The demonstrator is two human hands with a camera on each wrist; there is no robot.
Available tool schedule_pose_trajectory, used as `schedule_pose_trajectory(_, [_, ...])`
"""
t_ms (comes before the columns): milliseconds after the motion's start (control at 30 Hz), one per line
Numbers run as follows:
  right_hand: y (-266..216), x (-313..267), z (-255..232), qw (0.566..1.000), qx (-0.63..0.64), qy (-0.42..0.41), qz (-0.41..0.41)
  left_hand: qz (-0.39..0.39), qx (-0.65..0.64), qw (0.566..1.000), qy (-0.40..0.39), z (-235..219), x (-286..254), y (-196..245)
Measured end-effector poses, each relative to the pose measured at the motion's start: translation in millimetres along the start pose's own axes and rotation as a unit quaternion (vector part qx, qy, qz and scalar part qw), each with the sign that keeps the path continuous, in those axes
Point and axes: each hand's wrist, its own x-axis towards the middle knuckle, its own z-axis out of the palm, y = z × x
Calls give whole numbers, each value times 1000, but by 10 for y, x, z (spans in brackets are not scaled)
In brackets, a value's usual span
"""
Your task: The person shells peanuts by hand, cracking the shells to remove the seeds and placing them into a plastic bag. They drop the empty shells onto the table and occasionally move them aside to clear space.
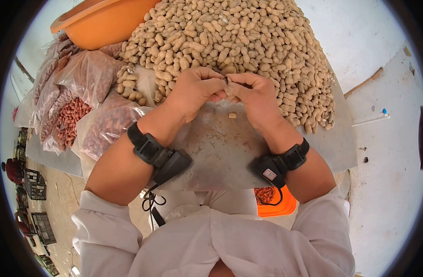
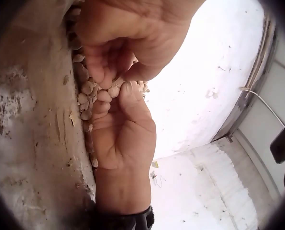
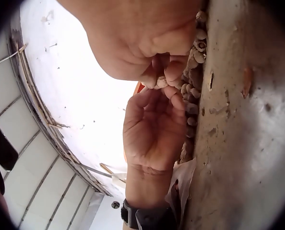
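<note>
At the near edge of a big heap of unshelled peanuts (image 1: 230,37), both hands meet fingertip to fingertip. The left hand (image 1: 193,90) and the right hand (image 1: 258,98) pinch one peanut (image 1: 229,87) between thumbs and index fingers. The left wrist view shows the pale peanut (image 2: 114,91) between the left hand (image 2: 133,33) above and the right hand (image 2: 125,139) below. In the right wrist view, fingers partly cover the peanut (image 3: 160,83). A small piece of shell (image 1: 232,115) lies on the grey surface just below the hands.
Clear bags of reddish kernels (image 1: 107,131) stand left of the heap, beneath an orange basin (image 1: 98,27). An orange container (image 1: 278,207) with reddish contents is below the surface's front edge. Black crates (image 1: 44,227) stand on the floor at far left.
</note>
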Motion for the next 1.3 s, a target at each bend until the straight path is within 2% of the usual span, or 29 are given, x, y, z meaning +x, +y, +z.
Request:
schedule_pose_trajectory(267, [63,51,-27,985,171,-10,35,-25,-64,998,12,-12,10,13])
schedule_pose_trajectory(400, [28,55,-36,981,186,-24,56,-24,-96,995,-6,-32,13,13])
schedule_pose_trajectory(667, [20,48,-28,975,202,-68,62,-19,-102,995,14,-37,29,-1])
schedule_pose_trajectory(767, [40,61,-41,989,126,-67,34,-24,-98,995,13,-15,15,13])
schedule_pose_trajectory(867, [-33,23,-13,998,-31,-42,-27,-42,-94,995,5,-5,17,19])
schedule_pose_trajectory(1067, [-64,19,-6,961,-209,-43,-175,-81,-115,990,17,16,-11,41])
schedule_pose_trajectory(1167, [-99,-7,9,944,-237,-49,-225,-105,-135,985,3,-2,11,15])
schedule_pose_trajectory(1300, [-91,2,-7,944,-222,-69,-233,-126,-158,979,-4,-9,8,3])
